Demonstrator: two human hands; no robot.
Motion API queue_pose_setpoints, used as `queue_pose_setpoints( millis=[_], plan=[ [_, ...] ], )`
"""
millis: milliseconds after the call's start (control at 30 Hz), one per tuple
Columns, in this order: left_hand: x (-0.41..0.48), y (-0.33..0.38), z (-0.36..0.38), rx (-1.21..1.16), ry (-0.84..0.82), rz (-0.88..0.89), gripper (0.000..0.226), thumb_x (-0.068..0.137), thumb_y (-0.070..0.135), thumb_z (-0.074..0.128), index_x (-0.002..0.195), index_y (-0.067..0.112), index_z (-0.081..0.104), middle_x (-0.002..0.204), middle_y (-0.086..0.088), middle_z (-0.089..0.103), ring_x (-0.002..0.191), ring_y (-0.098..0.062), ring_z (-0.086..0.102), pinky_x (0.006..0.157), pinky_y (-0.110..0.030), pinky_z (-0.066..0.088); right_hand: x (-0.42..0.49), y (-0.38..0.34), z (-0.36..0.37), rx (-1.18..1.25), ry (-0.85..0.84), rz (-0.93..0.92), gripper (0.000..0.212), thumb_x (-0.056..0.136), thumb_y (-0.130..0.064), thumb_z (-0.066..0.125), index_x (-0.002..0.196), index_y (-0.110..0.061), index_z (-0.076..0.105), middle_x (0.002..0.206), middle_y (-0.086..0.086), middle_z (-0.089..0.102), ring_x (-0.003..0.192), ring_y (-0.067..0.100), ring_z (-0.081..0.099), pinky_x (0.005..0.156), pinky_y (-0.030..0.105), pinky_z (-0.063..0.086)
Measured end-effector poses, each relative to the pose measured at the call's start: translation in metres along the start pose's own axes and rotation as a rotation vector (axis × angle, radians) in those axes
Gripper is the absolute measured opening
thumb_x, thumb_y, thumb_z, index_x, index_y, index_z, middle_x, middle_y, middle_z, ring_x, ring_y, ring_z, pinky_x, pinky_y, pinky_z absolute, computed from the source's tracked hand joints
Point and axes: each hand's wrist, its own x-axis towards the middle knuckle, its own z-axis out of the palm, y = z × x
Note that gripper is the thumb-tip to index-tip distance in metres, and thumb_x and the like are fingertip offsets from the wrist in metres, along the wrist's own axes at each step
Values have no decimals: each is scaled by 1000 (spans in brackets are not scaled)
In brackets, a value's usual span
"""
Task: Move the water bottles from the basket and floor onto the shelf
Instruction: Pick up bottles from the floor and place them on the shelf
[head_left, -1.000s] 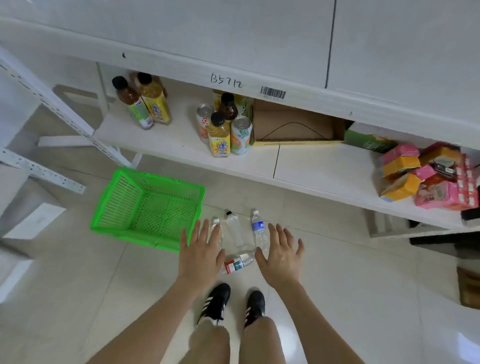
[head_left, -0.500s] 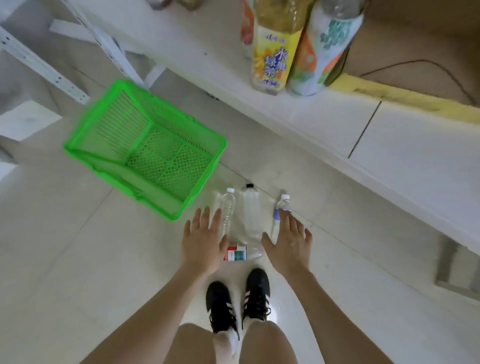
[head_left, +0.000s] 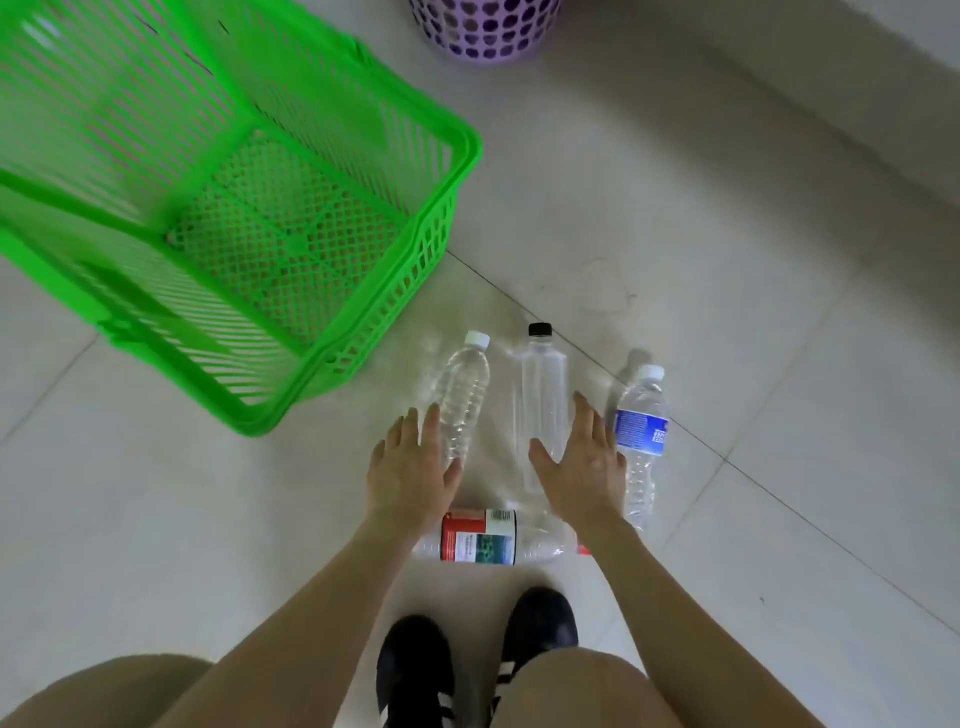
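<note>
Several clear water bottles are on the tiled floor in front of my feet. A white-capped bottle, a black-capped bottle and a blue-labelled bottle stand side by side. A red-labelled bottle lies on its side closer to me. My left hand hovers open just left of the white-capped bottle's base. My right hand is open between the black-capped and blue-labelled bottles, holding nothing. The green basket at the left shows nothing inside. The shelf is out of view.
A purple perforated basket stands at the top edge. My black shoes and bare knees fill the bottom of the view. A pale raised edge runs along the top right.
My head has dropped lower and closer to the floor, so the shelf left the view. Both hands have moved down nearer to the bottles, still holding nothing.
</note>
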Motion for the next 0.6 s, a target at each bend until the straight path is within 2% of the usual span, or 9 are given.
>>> queue_pose_setpoints(
  millis=[100, 233, 367, 433, 500, 533, 600],
  plan=[
    [16, -4, 23, -128, -56, -94, 79, 91, 53, 54, 151, 13, 22, 132, -12, 50, 118, -29, 51, 90, -40, 50, 20, 3, 20, 47, -30, 58, 84, 86, -51, 61, 150, -15, 20, 144, 11, 41, 127, 35, 46, 95, 49, 45],
    [34, -6, 34, -385, -165, -200, 75, 86, 51, 63, 142, 11, 33, 119, -15, 56, 110, -33, 56, 88, -38, 46, 40, 3, 33, 155, -37, 129, 81, 83, -53, 66, 143, -16, 26, 130, 13, 55, 109, 34, 60, 81, 39, 49],
    [50, -2, 36, -517, -174, -316, 78, 77, 51, 72, 139, 17, 37, 119, -7, 57, 107, -28, 58, 80, -27, 43, 55, 1, 31, 198, -76, 197, 86, 76, -54, 72, 140, -17, 29, 119, 9, 60, 101, 31, 59, 72, 32, 40],
    [54, 1, 37, -590, -150, -369, 63, 74, 43, 74, 126, 20, 47, 108, -1, 63, 93, -22, 62, 74, -25, 47, 60, 1, 29, 223, -100, 216, 84, 74, -50, 75, 139, -19, 30, 104, 4, 56, 90, 27, 54, 71, 32, 41],
    [56, 3, 35, -691, -136, -423, 42, 73, 33, 75, 107, 22, 51, 84, 5, 63, 71, -12, 60, 59, -22, 44, 64, 3, 27, 269, -111, 237, 84, 72, -49, 77, 137, -22, 32, 98, 0, 53, 88, 26, 54, 74, 35, 47],
    [56, 2, 35, -742, -136, -443, 38, 73, 29, 76, 102, 21, 53, 78, 7, 62, 68, -10, 59, 58, -22, 44, 64, 4, 26, 298, -113, 248, 84, 70, -49, 77, 136, -23, 33, 98, -1, 54, 91, 26, 57, 77, 38, 51],
    [56, 1, 35, -852, -153, -474, 38, 71, 28, 78, 101, 21, 57, 84, 4, 65, 75, -13, 64, 62, -24, 49, 63, 5, 24, 343, -108, 261, 83, 69, -48, 78, 136, -24, 35, 99, -2, 55, 94, 26, 59, 78, 37, 51]
  ],
)
